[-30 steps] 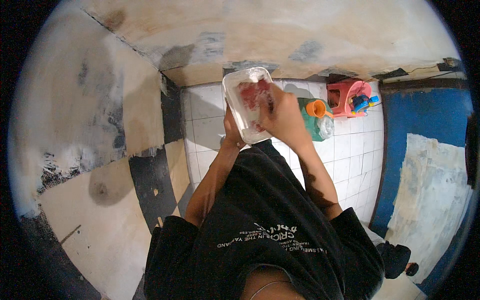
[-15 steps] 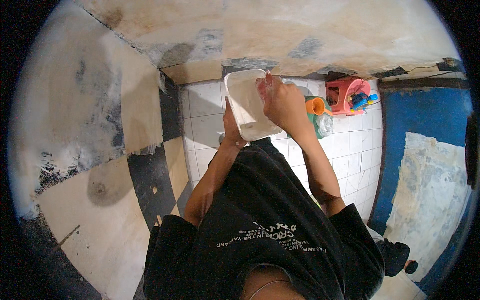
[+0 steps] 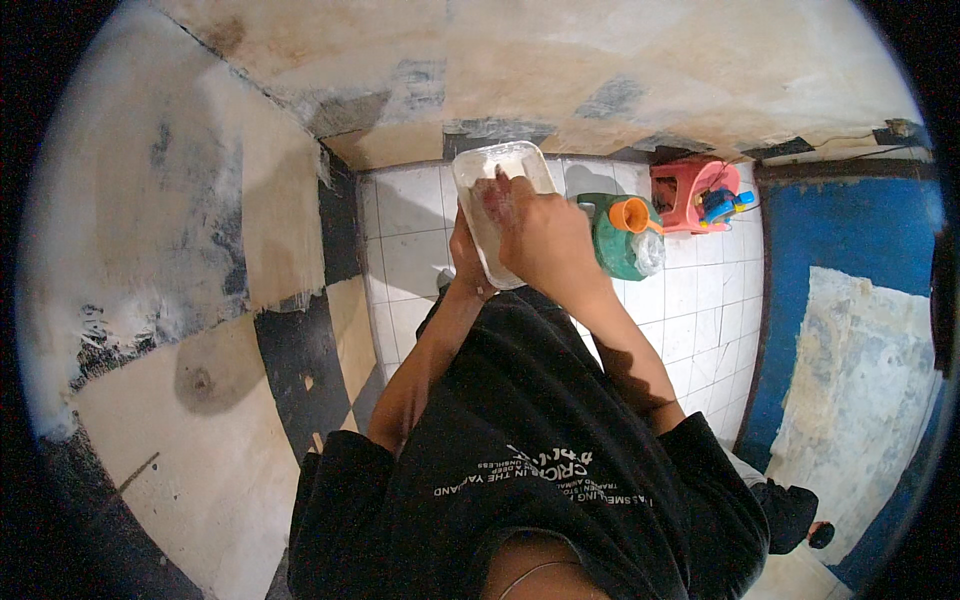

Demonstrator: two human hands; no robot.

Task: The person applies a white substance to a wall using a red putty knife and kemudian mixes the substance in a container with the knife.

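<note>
A translucent white plastic tub [image 3: 498, 147], rectangular with rounded corners, is tilted in front of my chest. Whitish paste coats its inside. My left hand [image 3: 466, 256] grips the tub from its left side and underneath, most of the fingers hidden behind it. Reaching in over the right rim, my right hand [image 3: 550, 235] is closed on a flat reddish scraper [image 3: 492, 197] smeared with white. The scraper lies inside the tub against the paste; its exact shape is partly hidden by the fingers.
On the white tiled floor stand a green bucket [image 3: 612, 258] with an orange dipper [image 3: 629, 214] and a clear plastic bag [image 3: 648, 252]. Beyond is a pink stool [image 3: 676, 192] bearing a blue-and-yellow object [image 3: 722, 207]. Patchy walls [image 3: 520, 60] rise ahead and left; a blue door [image 3: 830, 215] is right.
My right hand and the scraper have moved left, from the tub's right rim deeper into it. The tub has shifted and turned slightly. More of the green bucket shows.
</note>
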